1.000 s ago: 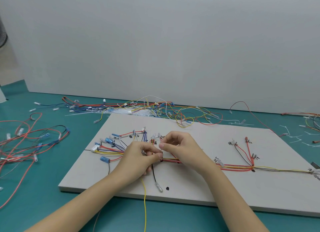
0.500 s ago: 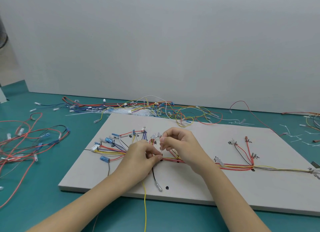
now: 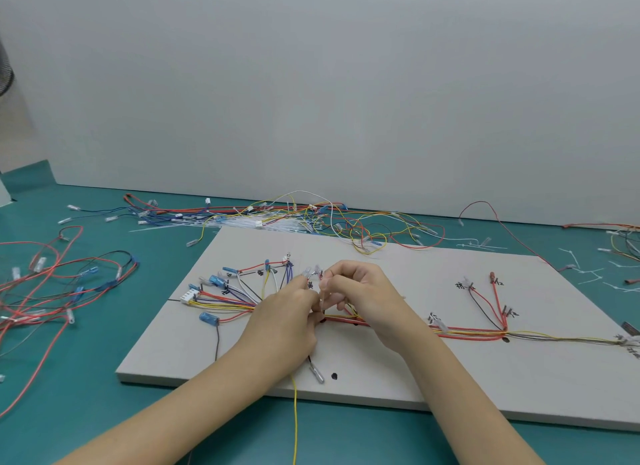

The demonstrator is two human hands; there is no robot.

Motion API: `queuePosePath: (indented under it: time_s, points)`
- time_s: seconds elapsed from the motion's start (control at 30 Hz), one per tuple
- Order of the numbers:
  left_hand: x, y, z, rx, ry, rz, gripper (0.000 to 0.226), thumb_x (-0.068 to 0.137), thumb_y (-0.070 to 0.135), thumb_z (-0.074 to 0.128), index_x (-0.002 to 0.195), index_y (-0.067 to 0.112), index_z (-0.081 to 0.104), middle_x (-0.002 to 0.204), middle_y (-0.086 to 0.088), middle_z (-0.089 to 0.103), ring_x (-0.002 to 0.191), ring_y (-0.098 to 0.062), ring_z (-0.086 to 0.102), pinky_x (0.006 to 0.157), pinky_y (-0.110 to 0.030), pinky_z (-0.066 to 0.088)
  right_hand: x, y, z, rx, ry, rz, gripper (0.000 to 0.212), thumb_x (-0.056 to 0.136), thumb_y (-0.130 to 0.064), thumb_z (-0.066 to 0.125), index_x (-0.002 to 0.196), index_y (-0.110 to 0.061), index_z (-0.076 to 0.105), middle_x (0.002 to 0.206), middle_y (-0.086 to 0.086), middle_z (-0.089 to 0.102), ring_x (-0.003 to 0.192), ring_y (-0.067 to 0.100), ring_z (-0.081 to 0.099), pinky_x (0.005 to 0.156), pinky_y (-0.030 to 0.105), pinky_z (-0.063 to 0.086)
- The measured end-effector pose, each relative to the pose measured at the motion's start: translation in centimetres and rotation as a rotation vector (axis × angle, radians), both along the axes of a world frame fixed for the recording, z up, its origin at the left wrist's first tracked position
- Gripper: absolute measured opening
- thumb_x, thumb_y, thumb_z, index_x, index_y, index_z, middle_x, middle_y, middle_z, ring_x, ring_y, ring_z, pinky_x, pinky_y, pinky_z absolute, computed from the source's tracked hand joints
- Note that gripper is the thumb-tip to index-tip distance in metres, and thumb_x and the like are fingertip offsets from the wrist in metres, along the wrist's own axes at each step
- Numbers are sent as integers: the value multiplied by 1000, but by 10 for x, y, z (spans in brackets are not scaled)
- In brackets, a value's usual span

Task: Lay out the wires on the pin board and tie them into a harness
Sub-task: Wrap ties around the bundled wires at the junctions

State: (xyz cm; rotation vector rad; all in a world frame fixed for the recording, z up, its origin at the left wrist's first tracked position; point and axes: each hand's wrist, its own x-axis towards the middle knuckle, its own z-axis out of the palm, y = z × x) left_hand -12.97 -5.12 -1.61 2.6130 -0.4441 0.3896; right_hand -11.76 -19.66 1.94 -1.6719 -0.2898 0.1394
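Pin board (image 3: 433,371): a pale flat board lying on the green worktop (image 3: 86,405), its near edge towards the person.
Wires on the board (image 3: 471,333): red, yellow and dark strands run as one trunk along the board's middle from its right edge, then fan out towards the left edge, ending in a white connector (image 3: 189,295) and blue terminals (image 3: 209,317).
Left hand (image 3: 284,320): fingers curled, pinching at the trunk near the board's centre; exactly what sits between the fingertips I cannot tell.
Right hand (image 3: 360,296): touching the left, fingers curled and pinching a thin translucent strip, likely a cable tie (image 3: 322,295), which stands up from the bundle.
Step in hand: looks like cinching a tie around the trunk where the branches split.
Doing it well: keep the strands gathered tight with the left hand, pull the tail straight and steadily, and seat the tie just beside the branching point so no wire gets dragged off its route.
Loose yellow wire (image 3: 295,426): trails over the board's near edge; mind it isn't caught.
Spare wires (image 3: 311,218): tangled along the worktop's far edge.
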Motion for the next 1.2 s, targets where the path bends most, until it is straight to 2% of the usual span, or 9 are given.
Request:
queuePosePath:
  time_s: [0.2,0.37,0.43,0.63,0.77,0.9,1.03,1.1,1.2]
  points:
    - [1,2,2,20,-5,4,7,93,28,56,88,25,61,79,9,34,90,-23,57,64,-33,38,1,0,-3,-3,8,3,29,84,-1,58,64,-20,64,64,-2,62,60,14,65,50,14,38]
    - [-3,6,-2,85,-84,-44,15,97,35,49,100,24,58,97,9,42,91,-24,60,67,-37,45,3,-2,-1,26,-29,-9,10,90,-5,63,81,-10,64,68,1,66,61,14,65,58,19,47]
    - [-5,7,-1,76,-115,-75,18,96,39,49,101,26,60,94,12,38,89,-21,60,66,-34,44,5,-4,0,73,-53,-102,6,91,-6,62,86,-8,63,69,2,66,61,14,65,58,21,48]
    - [-4,17,17,-193,-253,-111,21,88,31,55,78,16,67,71,9,49,63,-11,50,61,-32,45,10,-14,4,127,-12,-352,8,94,-11,57,91,-7,64,70,5,65,57,17,60,53,23,46]
    - [25,35,32,-314,-332,41,15,92,14,59,79,15,66,77,3,55,65,-10,52,68,-28,40,10,-13,3,81,10,-354,14,94,-6,52,86,-9,64,68,4,64,50,17,58,50,22,45]
    - [66,62,43,-402,-389,211,15,92,10,55,86,12,69,86,-2,56,68,-15,54,72,-30,39,10,-10,0,48,38,-340,17,93,-4,51,84,-9,64,66,5,62,47,16,56,46,21,43]
    - [120,87,39,-188,-110,364,31,96,10,43,113,2,69,119,-19,56,113,-35,51,98,-40,39,12,-9,-3,8,42,-335,17,93,-4,50,85,-8,64,66,5,63,48,16,55,45,22,41]
    - [139,86,33,-106,44,371,35,99,11,38,118,-1,65,131,-22,50,122,-39,46,104,-42,37,13,-8,-5,-27,47,-338,18,93,-3,49,84,-7,63,65,6,62,47,17,55,43,20,41]
    - [152,78,23,85,148,328,38,102,15,32,126,-1,57,134,-18,44,124,-37,42,104,-47,37,14,-9,-9,-54,46,-339,20,91,-1,48,80,-7,63,66,8,62,47,16,55,43,18,42]
